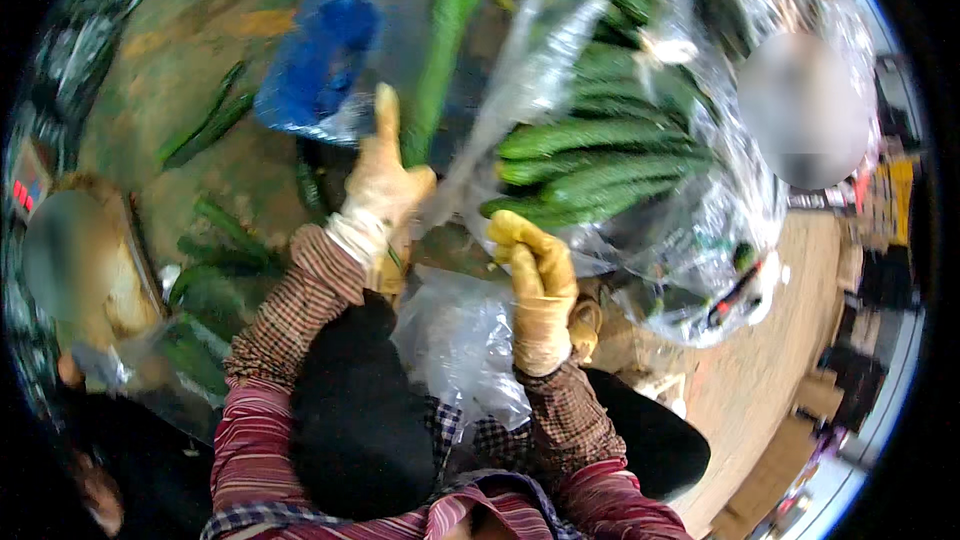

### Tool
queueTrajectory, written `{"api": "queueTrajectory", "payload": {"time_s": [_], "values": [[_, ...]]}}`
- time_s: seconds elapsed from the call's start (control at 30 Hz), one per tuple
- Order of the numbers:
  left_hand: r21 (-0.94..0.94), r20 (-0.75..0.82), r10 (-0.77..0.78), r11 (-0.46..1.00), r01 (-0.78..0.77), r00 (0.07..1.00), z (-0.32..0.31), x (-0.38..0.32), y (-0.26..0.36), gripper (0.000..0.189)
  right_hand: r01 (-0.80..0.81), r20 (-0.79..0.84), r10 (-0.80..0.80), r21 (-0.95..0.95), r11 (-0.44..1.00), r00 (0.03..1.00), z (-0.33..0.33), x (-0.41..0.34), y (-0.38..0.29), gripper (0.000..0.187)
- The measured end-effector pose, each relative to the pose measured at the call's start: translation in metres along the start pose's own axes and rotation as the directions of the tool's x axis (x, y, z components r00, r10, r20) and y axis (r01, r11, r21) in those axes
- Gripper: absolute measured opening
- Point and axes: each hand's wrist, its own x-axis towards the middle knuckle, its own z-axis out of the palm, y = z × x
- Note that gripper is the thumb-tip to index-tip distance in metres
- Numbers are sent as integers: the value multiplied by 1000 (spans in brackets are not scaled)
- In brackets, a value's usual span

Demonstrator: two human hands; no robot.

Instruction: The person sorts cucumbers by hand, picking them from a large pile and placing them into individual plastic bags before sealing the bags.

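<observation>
My left hand (386, 184), in a pale glove, has its forefinger stretched forward and thumb apart. Between them lies the near end of a long green cucumber (442, 52); blur hides whether I grip it. Beneath that cucumber is a dark surface, partly under clear plastic, with a blue plastic item (326, 64) on its left. My right hand (536, 262), in a yellow glove, has curled fingers with nothing visible in them. It is beside the ends of several cucumbers (615, 157) stacked in a large clear plastic bag (510, 75).
Clear plastic sheet (465, 337) hangs over my lap. Loose cucumbers (210, 120) lie on the floor to the left, with more greens (225, 247) nearer. A co-worker's hand (101, 495) shows at lower left. Cardboard boxes (772, 465) line the right side.
</observation>
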Motion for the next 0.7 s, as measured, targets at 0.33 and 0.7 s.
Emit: {"api": "queueTrajectory", "payload": {"time_s": [0.33,0.7], "values": [[673,-71,22,739,32,997,15,48,-19,88,129,-446,-172,-126,984,879,-96,42,35,17],[848,226,436,352,-396,871,4,50,38,32,691,699,33,-697,-194,714,-130,159,-45,104]]}}
